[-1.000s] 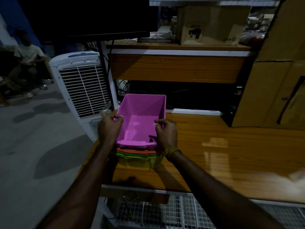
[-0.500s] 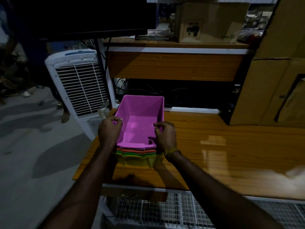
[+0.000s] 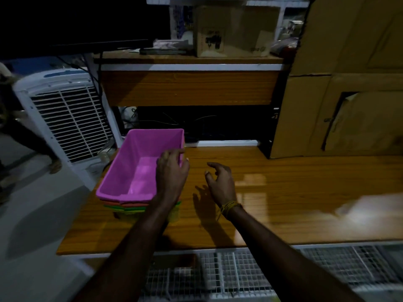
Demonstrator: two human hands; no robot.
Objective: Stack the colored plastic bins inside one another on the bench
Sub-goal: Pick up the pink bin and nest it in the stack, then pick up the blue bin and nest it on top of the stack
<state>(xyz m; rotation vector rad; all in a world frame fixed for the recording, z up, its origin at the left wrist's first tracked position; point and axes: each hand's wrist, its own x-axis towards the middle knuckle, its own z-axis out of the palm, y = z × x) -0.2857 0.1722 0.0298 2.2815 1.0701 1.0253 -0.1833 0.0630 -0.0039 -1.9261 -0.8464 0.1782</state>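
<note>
A pink bin [image 3: 135, 166] sits nested on top of a stack at the left end of the wooden bench [image 3: 283, 203]. Below it show the rims of an orange bin [image 3: 122, 202], a green bin [image 3: 125, 209] and a yellow bin [image 3: 174, 214]. My left hand [image 3: 172, 173] lies over the pink bin's right wall with relaxed fingers reaching its rim; it does not grip. My right hand [image 3: 220, 184] hovers above the bench just right of the stack, fingers loosely spread, holding nothing.
A white air cooler [image 3: 65, 118] stands left of the bench. Large cardboard boxes [image 3: 349, 105] stand at the back right. A wooden shelf [image 3: 187, 59] with a carton [image 3: 231, 31] runs above. Wire mesh [image 3: 239, 275] lies below the front edge. A person's legs [image 3: 26, 138] pass at far left.
Both hands have let go of the pink bin's sides. My left hand crossed to the bin's right wall and my right hand drew away over the bench. The view shifted right.
</note>
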